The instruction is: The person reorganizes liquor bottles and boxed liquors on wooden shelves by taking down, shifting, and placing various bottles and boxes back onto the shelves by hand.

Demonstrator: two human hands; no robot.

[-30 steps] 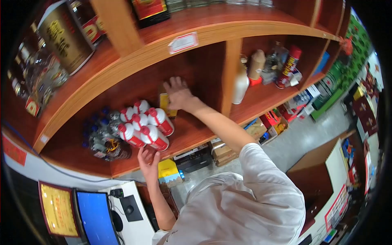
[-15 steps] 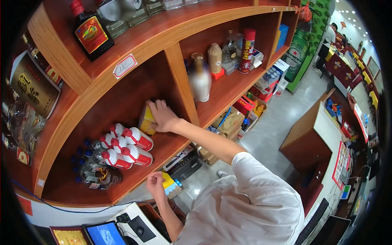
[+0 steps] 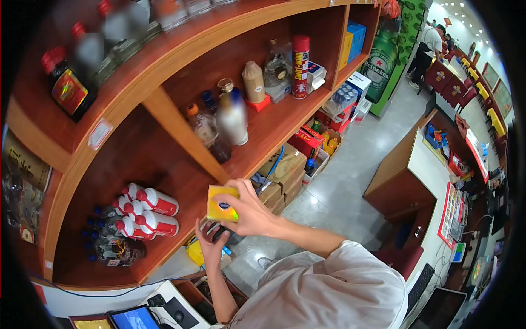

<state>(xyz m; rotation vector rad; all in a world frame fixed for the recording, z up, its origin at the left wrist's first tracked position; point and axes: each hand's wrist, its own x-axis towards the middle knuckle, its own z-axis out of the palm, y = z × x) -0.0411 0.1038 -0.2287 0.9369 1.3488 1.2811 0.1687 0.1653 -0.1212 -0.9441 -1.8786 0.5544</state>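
1. I have the yellow box [image 3: 219, 213] pinched in my right hand [image 3: 251, 211], fingers and thumb pressed against it. The box looks held in the air, out by the front edge of the shelf [image 3: 192, 215].
2. My left hand [image 3: 212, 248] sits just under it, fingers and thumb spread; whether it touches the box, I cannot tell.
3. For a good hold, I'd press evenly and lightly: the box looks like thin card, and a hard squeeze could dent it.
4. I'd cup the left palm beneath as a second support, wrist level, well apart from the white-and-red bottles [image 3: 160, 224].
5. The box is flat-sided, with a slight sheen and a small dark oval mark.
6. Those bottles look like smooth, rounded plastic; the shelf is reddish wood with visible grain.
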